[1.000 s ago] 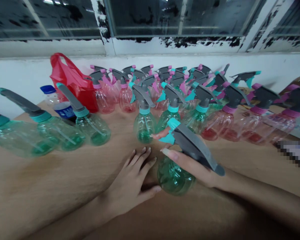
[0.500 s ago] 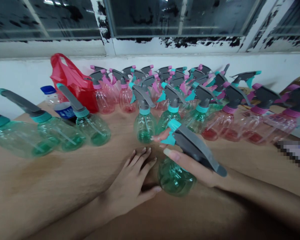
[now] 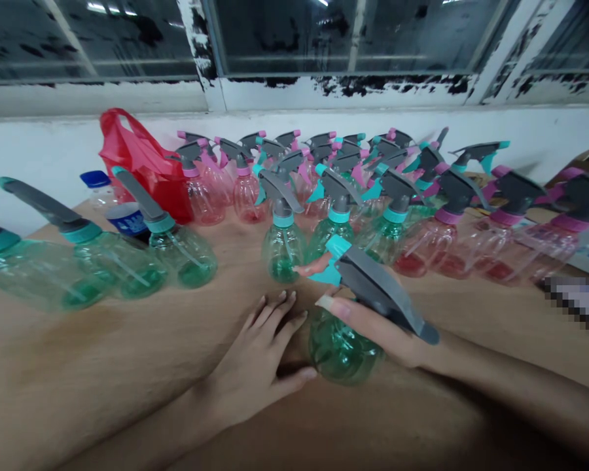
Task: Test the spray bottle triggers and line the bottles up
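A green see-through spray bottle [image 3: 344, 350] with a grey and teal trigger head stands on the table in front of me. My right hand [image 3: 373, 320] is wrapped round its neck, the thumb across the near side and a finger reaching forward by the teal trigger. The bottle's collar is hidden behind the hand. My left hand [image 3: 258, 356] lies flat on the wooden table [image 3: 127, 379], fingers spread, its thumb tip close to the bottle's left side. Just beyond the hands stands another green spray bottle [image 3: 283, 245].
Several green spray bottles [image 3: 189, 261] stand at the left, near a blue-capped drink bottle [image 3: 98, 190] and a red plastic bag [image 3: 142, 170]. Rows of pink and green spray bottles fill the back, with pink ones [image 3: 432, 242] at the right. A blurred-out object [image 3: 576, 301] lies far right.
My right hand and the spray bottle's head have shifted very slightly left. The finger by the trigger reaches a little further forward. My left hand has stayed put.
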Motion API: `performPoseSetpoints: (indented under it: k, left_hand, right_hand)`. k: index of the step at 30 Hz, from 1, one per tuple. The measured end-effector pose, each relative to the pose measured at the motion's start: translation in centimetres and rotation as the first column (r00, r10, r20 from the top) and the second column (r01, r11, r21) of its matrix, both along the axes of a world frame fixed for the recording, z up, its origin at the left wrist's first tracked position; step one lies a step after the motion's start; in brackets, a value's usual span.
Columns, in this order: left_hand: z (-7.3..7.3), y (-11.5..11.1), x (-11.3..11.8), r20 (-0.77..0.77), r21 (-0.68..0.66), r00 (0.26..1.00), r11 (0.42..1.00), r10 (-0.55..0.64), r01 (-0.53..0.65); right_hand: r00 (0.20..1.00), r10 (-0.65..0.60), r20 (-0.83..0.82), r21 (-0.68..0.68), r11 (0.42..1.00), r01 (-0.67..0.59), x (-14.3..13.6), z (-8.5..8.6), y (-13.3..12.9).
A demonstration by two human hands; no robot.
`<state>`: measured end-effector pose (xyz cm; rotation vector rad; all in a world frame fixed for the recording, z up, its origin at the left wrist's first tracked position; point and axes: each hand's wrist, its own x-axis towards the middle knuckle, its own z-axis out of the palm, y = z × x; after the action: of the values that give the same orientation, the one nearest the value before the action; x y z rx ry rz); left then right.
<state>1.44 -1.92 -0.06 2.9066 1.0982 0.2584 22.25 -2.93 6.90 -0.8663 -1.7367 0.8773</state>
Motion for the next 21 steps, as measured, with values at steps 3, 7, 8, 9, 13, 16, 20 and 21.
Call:
performPoseSetpoints:
  k: [3,7,8,9,13,16,20,21]
  left_hand:
    - [0.04,0.05,0.04,-0.015,-0.014,1.000,1.000,0.001,-0.001]
    - [-0.05,0.00,0.09,0.022,-0.012,1.000,1.000,-0.002,0.002]
    - [-0.13,-0.03,0.07,0.031,-0.015,0.999,1.000,-0.006,0.007]
    - [-0.22,-0.05,0.04,0.042,-0.014,0.999,1.000,-0.009,0.010]
    - [-0.47,-0.12,-0.09,0.057,-0.018,0.998,1.000,-0.003,0.004]
    - [-0.44,-0.02,-0.07,0.048,-0.029,0.999,1.000,-0.005,0.007]
    - [-0.34,0.16,-0.02,0.040,-0.047,0.999,0.999,-0.008,0.010]
    - [-0.32,0.13,-0.03,0.049,-0.052,0.999,0.999,-0.006,0.009]
  right_hand:
    - [1.000,-0.003,0.010,-0.007,1.000,0.003,0.02,0.00,0.01]
    - [1.000,-0.007,0.024,-0.020,1.000,0.008,0.10,0.06,-0.02]
    - [0.999,-0.009,0.030,-0.020,1.000,0.010,0.12,0.07,-0.03]
    - [0.999,-0.011,0.039,-0.020,1.000,0.012,0.15,0.06,-0.03]
    - [0.999,-0.011,0.039,-0.012,1.000,0.011,0.19,-0.02,0.00]
    - [0.999,-0.007,0.042,-0.008,1.000,0.008,0.14,-0.11,-0.01]
    - [0.999,-0.017,0.051,-0.021,1.000,0.018,0.08,-0.18,-0.06]
    - [0.998,-0.020,0.056,-0.032,0.999,0.022,0.09,-0.19,-0.08]
